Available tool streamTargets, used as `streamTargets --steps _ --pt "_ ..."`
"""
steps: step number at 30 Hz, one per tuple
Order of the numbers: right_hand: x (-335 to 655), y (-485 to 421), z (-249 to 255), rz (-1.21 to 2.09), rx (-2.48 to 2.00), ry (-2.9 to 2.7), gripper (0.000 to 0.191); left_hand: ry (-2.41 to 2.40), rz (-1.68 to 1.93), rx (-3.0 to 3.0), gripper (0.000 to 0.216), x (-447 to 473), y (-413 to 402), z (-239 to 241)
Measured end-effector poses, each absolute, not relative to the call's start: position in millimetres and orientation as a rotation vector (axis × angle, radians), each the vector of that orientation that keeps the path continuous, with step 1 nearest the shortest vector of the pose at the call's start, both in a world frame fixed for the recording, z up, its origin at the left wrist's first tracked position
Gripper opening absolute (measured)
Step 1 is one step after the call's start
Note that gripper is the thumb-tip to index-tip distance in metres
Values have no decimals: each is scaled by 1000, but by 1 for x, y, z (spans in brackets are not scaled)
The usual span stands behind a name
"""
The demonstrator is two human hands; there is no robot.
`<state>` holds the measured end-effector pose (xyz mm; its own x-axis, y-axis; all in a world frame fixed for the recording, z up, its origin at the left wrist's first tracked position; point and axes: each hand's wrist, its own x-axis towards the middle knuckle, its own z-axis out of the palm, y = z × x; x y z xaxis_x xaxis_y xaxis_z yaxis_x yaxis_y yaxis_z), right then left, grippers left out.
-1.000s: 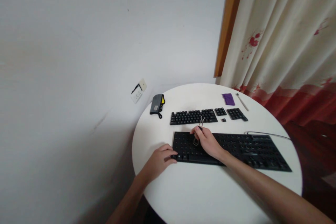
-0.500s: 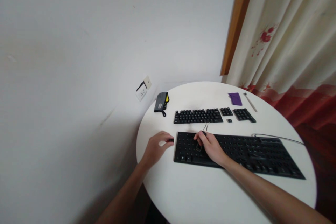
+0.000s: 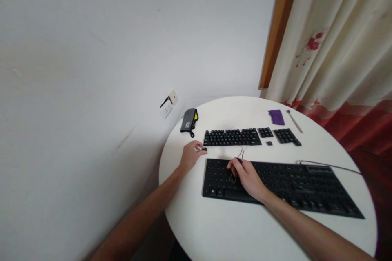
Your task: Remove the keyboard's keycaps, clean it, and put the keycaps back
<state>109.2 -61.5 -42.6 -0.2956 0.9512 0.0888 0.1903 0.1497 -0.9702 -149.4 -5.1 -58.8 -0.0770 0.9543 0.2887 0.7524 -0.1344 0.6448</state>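
Between the thumb and fingers of my left hand [image 3: 191, 155] is a small black keycap [image 3: 204, 149], just below the near left corner of the laid-out keycaps [image 3: 232, 137]. My right hand [image 3: 246, 173] is closed around a wire keycap puller [image 3: 233, 178]; its wire loops stick out at both ends of the grip. That hand is over the left half of the black keyboard [image 3: 288, 179], where most of the keycaps are off. A few keys, one with a Windows logo, still sit along its bottom row.
Smaller keycap groups [image 3: 286, 135] and a single keycap [image 3: 269, 143] lie to the right on the round white table [image 3: 220, 228]. Behind them are a purple cloth [image 3: 276, 117] and a thin brush-like stick [image 3: 295, 121]. A grey pouch [image 3: 189, 120] lies near the wall socket [image 3: 166, 109].
My left hand has moved away from the keyboard's left edge, up to the corner of the laid-out keycaps, carrying the keycap. The right hand stays over the keyboard with the puller.
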Motion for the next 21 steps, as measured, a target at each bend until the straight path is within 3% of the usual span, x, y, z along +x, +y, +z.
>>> streamTargets --steps 7,21 --pt "110 -63 -45 1222 -1115 -1634 48 1915 1060 1902 30 -154 -17 -63" --pt "110 -63 -43 1224 -1104 -1643 47 1978 981 1992 21 -150 -8 -66"
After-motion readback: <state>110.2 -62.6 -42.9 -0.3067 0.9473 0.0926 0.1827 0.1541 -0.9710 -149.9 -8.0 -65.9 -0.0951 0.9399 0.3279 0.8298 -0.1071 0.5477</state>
